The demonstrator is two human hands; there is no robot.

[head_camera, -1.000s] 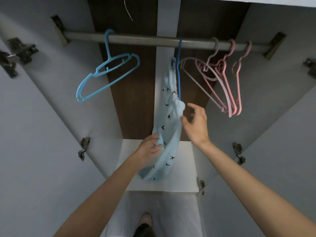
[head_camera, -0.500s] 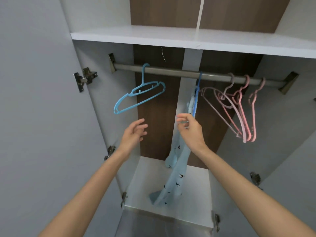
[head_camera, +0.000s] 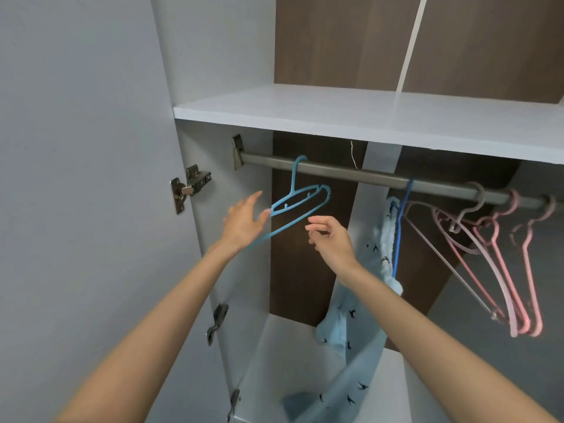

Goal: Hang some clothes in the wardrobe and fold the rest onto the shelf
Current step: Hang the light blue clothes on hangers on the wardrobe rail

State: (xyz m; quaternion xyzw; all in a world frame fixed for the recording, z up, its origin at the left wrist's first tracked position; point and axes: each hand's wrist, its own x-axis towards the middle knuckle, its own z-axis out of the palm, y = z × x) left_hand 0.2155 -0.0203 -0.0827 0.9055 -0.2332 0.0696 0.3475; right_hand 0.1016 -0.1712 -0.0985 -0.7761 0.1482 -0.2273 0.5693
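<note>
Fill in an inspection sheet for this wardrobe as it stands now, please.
Surface: white shelf above the rail; white wardrobe floor below.
Job's things: bird-print blue garment hangs from a dark blue hanger, its end lying on the floor; light blue hanger bare; pink hangers bare.
Clutter: nothing seen.
Hands: left hand open, at the light blue hanger; right hand open, holding nothing.
Cables: thin white thread under the shelf.
Surroundings: open door, hinges.

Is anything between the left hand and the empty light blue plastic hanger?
Nothing visible. The open left hand is at the light blue plastic hanger's lower end; the right hand hovers beside it, not between them.
</note>
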